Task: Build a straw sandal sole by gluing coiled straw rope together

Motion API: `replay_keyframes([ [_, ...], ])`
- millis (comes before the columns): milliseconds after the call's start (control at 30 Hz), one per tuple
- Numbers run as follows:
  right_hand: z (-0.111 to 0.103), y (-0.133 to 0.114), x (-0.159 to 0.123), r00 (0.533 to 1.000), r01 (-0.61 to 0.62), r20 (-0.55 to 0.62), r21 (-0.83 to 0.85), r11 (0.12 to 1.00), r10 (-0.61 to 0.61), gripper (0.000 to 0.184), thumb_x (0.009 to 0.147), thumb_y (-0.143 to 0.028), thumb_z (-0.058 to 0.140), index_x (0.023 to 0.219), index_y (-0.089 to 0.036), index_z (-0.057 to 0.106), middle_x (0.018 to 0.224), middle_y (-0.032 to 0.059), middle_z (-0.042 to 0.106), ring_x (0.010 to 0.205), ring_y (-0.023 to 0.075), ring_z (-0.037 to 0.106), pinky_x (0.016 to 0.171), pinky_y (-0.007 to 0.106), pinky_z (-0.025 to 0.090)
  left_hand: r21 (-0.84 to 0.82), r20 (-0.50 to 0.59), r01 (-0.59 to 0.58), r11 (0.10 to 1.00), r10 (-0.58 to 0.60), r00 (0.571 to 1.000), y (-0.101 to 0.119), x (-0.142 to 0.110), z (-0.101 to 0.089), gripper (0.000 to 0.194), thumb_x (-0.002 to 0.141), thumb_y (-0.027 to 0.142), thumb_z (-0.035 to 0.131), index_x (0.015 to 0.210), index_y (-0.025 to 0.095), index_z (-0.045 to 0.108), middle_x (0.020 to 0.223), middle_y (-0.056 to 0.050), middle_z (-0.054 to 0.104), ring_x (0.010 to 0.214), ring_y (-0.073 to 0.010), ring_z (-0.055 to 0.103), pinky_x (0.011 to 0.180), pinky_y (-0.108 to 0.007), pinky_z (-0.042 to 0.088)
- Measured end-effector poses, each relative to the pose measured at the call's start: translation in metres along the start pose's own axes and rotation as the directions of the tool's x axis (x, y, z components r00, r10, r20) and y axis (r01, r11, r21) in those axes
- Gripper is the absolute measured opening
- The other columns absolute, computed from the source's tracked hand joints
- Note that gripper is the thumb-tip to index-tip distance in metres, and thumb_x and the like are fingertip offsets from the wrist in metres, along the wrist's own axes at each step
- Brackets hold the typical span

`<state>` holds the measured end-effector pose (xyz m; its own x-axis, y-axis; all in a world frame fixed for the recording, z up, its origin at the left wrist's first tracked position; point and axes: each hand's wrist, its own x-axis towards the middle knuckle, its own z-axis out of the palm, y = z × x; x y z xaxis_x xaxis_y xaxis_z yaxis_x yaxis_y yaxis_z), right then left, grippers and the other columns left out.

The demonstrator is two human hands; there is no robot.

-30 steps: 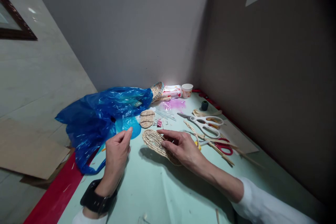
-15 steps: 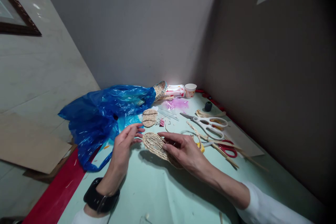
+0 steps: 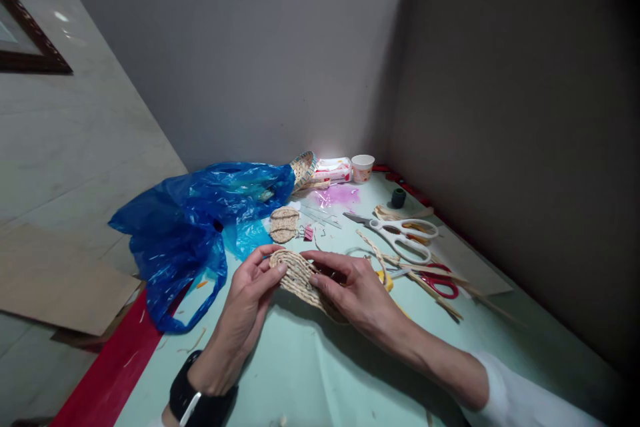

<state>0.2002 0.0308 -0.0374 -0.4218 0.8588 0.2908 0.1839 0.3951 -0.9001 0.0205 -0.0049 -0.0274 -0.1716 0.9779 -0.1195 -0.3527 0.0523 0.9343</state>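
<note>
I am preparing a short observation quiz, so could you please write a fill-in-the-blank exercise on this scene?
1. The woven piece is held by the left hand and the ____ hand.
2. The black wristband is on the ____ wrist.
3. The crumpled plastic bag is ____ in colour.
4. The scissors nearest the dark spool have ____ handles.
Missing words: right; left; blue; white.

The person wears a wide black watch (image 3: 203, 392) on one wrist and a long white sleeve (image 3: 520, 387) on the other arm.

Table (image 3: 300, 373) bearing white-handled scissors (image 3: 406, 232)
</note>
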Motion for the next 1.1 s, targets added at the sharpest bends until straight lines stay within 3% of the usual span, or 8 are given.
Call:
replay_keyframes([
  [167,0.002,0.000,-0.002,1.000,0.003,-0.004,0.018,1.000,-0.003,0.037,0.088,-0.024,0.059,0.122,-0.019,0.074,0.104,0.0074,0.080,0.091,0.0256,0.073,0.080,0.037,0.057,-0.015,-0.019,-0.015,1.000,0.015,1.000,-0.003,0.003,0.001,0.041,0.067,0.022,0.087,0.101,0.017,0.065,0.083,-0.004,0.075,0.077,-0.0177,0.071,0.076,-0.027,0.053],
  [300,0.005,0.000,-0.002,0.999,0.001,-0.047,0.026,1.000,0.001,0.037,0.089,-0.023,0.058,0.122,-0.018,0.073,0.107,0.0088,0.079,0.096,0.0265,0.073,0.081,0.038,0.058,-0.025,-0.014,-0.041,0.999,0.040,0.999,-0.008,-0.002,0.008,0.032,0.074,0.029,0.082,0.100,0.016,0.067,0.092,-0.005,0.076,0.085,-0.0170,0.070,0.079,-0.024,0.052],
  [467,0.005,-0.001,-0.001,0.997,0.013,-0.082,0.040,0.999,-0.010,0.036,0.088,-0.023,0.059,0.121,-0.018,0.073,0.111,0.0088,0.078,0.096,0.0255,0.073,0.086,0.039,0.058,-0.037,-0.010,-0.046,0.998,0.046,0.999,-0.013,-0.006,0.017,0.037,0.071,0.021,0.084,0.104,0.018,0.068,0.099,-0.006,0.077,0.095,-0.0223,0.071,0.085,-0.030,0.054],
  [767,0.007,0.000,-0.003,0.996,0.021,-0.084,0.037,0.999,-0.018,0.037,0.087,-0.023,0.059,0.121,-0.016,0.074,0.116,0.0113,0.076,0.101,0.0273,0.073,0.090,0.043,0.056,-0.039,-0.061,-0.066,0.997,0.063,0.996,-0.014,-0.004,0.013,0.038,0.068,0.017,0.085,0.103,0.014,0.067,0.096,-0.007,0.078,0.090,-0.0204,0.073,0.087,-0.029,0.053],
  [933,0.007,-0.001,-0.003,0.996,0.004,-0.088,0.027,1.000,-0.002,0.037,0.088,-0.023,0.059,0.120,-0.015,0.074,0.115,0.0127,0.077,0.096,0.0278,0.074,0.082,0.042,0.059,-0.040,-0.061,-0.075,0.996,0.073,0.995,-0.014,-0.006,0.015,0.037,0.069,0.016,0.085,0.101,0.015,0.067,0.094,-0.006,0.078,0.087,-0.0182,0.072,0.085,-0.027,0.053],
  [1100,0.005,-0.001,-0.002,0.995,0.002,-0.099,0.005,1.000,-0.001,0.037,0.087,-0.019,0.057,0.121,-0.019,0.074,0.112,0.0092,0.078,0.098,0.0270,0.073,0.086,0.042,0.057,-0.037,-0.080,-0.082,0.996,0.079,0.994,-0.014,-0.006,0.016,0.032,0.076,0.027,0.082,0.102,0.016,0.068,0.094,-0.005,0.077,0.085,-0.0170,0.070,0.081,-0.026,0.053],
])
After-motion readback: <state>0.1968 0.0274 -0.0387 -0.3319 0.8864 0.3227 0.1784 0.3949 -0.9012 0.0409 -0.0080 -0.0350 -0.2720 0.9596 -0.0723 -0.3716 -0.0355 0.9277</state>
